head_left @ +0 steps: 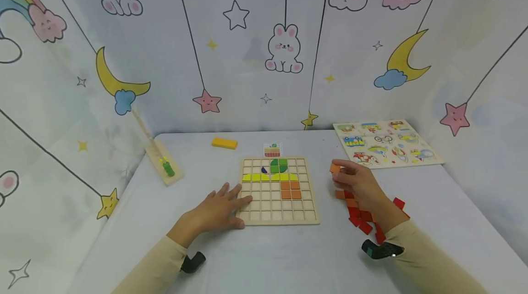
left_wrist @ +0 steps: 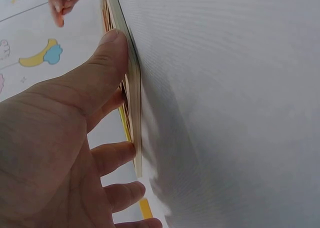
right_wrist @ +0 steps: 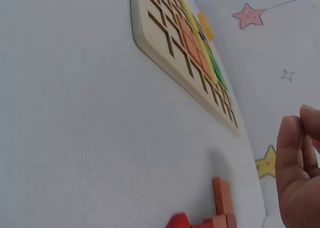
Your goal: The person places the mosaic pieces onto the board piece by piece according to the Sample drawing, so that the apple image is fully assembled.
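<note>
Between thumb and fingers, my right hand (head_left: 359, 186) pinches an orange square tile (head_left: 334, 167), raised to the right of a wooden grid board (head_left: 260, 216). In the right wrist view the fingertips meet and the tile is hidden. My left hand (head_left: 216, 211) touches the board's left edge with spread, relaxed fingers; its thumb (left_wrist: 111, 45) lies along the edge. On the board are orange squares (head_left: 290, 190) in a block, a row of yellow pieces (head_left: 265, 177), green pieces (head_left: 278, 165) and a dark blue piece (head_left: 264, 170). Red and orange tiles (head_left: 365, 227) lie loosely under the right hand.
A small picture card (head_left: 272, 150) stands behind the board. Farther back left lies a yellow block (head_left: 224, 143). A wooden base (head_left: 156, 156) with a green figure (head_left: 167, 169) is at the left, a picture puzzle board (head_left: 387, 142) at the back right.
</note>
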A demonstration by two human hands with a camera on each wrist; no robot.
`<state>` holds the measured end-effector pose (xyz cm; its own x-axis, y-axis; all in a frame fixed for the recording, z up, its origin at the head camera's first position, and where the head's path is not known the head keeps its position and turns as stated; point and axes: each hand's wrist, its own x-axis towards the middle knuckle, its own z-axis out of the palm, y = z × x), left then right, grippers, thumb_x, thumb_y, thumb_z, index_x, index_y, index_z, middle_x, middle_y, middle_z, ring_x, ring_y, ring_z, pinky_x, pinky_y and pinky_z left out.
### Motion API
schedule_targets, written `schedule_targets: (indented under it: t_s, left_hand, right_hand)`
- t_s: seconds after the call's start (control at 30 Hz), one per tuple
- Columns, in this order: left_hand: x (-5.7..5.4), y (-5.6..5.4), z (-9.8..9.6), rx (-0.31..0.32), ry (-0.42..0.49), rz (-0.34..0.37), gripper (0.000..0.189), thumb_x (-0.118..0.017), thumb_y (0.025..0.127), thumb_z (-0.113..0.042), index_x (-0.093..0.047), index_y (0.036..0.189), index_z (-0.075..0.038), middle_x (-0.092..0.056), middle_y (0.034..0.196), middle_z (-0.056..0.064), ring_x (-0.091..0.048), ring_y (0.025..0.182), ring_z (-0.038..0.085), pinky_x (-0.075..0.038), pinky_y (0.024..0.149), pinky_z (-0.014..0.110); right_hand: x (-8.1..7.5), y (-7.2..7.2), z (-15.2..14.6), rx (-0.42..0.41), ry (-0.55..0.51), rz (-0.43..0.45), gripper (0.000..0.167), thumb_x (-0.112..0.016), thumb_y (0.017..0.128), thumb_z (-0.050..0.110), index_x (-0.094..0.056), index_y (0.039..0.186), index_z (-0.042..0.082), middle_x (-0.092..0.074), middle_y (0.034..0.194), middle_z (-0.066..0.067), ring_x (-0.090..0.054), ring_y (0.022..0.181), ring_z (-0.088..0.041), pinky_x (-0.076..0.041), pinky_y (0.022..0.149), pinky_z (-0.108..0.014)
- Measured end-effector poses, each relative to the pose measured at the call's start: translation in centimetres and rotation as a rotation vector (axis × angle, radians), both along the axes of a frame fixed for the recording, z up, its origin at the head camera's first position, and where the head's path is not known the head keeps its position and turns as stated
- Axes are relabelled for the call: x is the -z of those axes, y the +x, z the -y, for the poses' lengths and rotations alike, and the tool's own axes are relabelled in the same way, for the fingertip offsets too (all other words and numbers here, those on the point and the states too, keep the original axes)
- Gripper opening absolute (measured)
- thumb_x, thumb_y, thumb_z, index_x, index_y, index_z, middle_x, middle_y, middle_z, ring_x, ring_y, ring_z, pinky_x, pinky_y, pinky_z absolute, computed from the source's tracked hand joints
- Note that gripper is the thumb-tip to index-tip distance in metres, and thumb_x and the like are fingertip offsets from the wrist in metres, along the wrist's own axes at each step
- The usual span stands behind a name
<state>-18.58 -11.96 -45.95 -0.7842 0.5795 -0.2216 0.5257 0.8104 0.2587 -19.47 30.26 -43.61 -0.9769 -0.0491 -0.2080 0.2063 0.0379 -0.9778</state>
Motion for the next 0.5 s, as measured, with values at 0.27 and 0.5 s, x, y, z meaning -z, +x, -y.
schedule_targets:
  t_s: [0.27,0.5]
  left_hand:
    - [-0.1,-0.1,0.1,-0.002,-0.001,-0.002,0.074,-0.067,0.088,-0.062,-0.045,0.154,-0.037,-0.025,0.168,0.01,-0.018,0.153,0.047,-0.027,0.113,0.072]
    - [-0.2,0.0,0.1,0.002,0.007,0.006,0.073,-0.067,0.089,-0.06,-0.045,0.154,-0.036,-0.025,0.168,0.01,-0.018,0.153,0.048,-0.027,0.113,0.073]
  right_hand:
    - [1.2,-2.4,6.4,-0.104,0.272,-0.003,0.043,-0.076,0.092,0.015,-0.062,0.132,0.009,-0.058,0.106,-0.01,-0.062,0.093,-0.022,-0.056,0.075,-0.028]
    - [1.4,-3.4,12.0,-0.235,0.552,-0.084,0.033,-0.083,0.086,0.017,-0.075,0.118,0.016,-0.062,0.093,-0.005,-0.054,0.087,-0.021,-0.045,0.068,-0.028]
